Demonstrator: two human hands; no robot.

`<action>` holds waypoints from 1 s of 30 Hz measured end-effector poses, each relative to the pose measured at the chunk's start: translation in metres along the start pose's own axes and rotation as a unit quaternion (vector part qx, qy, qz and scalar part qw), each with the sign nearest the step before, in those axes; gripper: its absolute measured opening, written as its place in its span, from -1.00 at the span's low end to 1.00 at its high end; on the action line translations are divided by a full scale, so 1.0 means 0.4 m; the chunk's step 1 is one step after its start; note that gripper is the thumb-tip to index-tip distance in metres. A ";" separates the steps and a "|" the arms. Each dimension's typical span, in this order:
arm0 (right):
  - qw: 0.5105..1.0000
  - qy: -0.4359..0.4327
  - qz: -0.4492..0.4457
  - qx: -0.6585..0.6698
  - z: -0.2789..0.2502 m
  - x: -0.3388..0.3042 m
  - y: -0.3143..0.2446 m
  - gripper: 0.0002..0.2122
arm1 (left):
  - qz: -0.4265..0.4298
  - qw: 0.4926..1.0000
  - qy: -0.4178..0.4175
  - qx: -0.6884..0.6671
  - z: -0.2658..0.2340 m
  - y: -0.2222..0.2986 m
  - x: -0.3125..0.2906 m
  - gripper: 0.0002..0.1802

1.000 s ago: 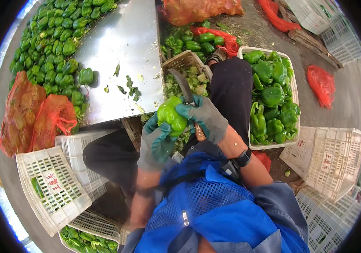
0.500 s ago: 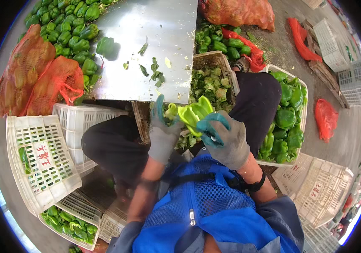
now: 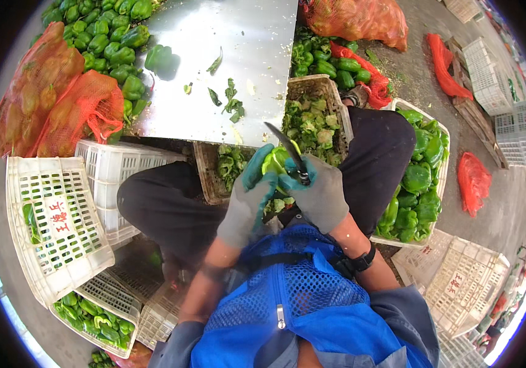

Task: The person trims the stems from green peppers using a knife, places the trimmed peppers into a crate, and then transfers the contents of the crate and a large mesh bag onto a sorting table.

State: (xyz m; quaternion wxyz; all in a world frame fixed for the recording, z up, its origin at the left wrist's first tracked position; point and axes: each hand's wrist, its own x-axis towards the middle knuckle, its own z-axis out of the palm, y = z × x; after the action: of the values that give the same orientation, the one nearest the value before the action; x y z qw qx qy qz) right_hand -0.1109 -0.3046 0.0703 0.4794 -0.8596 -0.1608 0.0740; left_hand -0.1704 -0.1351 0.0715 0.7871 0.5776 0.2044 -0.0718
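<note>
Both hands wear grey gloves with teal fingers and meet above my lap. My left hand (image 3: pixel 246 205) is closed around a light green bell pepper (image 3: pixel 273 161), whose cut, opened side shows. A small knife (image 3: pixel 285 140) is gripped in my right hand (image 3: pixel 323 195), its dark curved blade pointing up and left across the pepper. The right fingertips come close against the pepper; whether they also grip it I cannot tell. Below the hands, between my legs, stands a dirty crate (image 3: pixel 344 119) with pale green pepper scraps.
Ahead, a metal table (image 3: pixel 214 116) bears heaped green peppers (image 3: pixel 100 43) and leaf bits. A crate of peppers (image 3: pixel 419 178) stands right of my leg. Red mesh sacks (image 3: pixel 42 92) and white crates (image 3: pixel 60 227) lie at the left. More crates (image 3: pixel 468 276) stand at the lower right.
My hands have come together, and the pepper is now in my left hand. The knife blade, hidden before, now points up across it. The view has shifted slightly.
</note>
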 end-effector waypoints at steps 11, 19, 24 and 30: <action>0.982 -0.129 -0.134 0.018 -0.011 0.029 0.000 -0.80 | -0.082 0.974 0.048 -0.207 -0.071 -0.051 0.011 -0.37; 0.994 0.025 -0.009 -0.102 -0.022 0.035 0.050 -0.72 | -0.104 0.980 0.059 -0.162 -0.141 -0.049 0.016 -0.43; 0.934 -0.186 -0.253 -0.172 -0.010 0.046 -0.005 -0.58 | -0.099 0.987 0.002 -0.126 -0.114 -0.041 0.042 -0.49; 0.951 -0.194 -0.238 -0.029 -0.011 0.110 0.011 -0.69 | 0.048 0.995 0.062 0.058 -0.208 -0.061 0.123 -0.49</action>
State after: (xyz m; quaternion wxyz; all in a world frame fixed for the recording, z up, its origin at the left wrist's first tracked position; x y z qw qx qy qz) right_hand -0.0676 -0.2950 0.0701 0.4175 -0.7788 -0.4528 0.1186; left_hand -0.1544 -0.0588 0.0094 0.7405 0.6350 0.2201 -0.0095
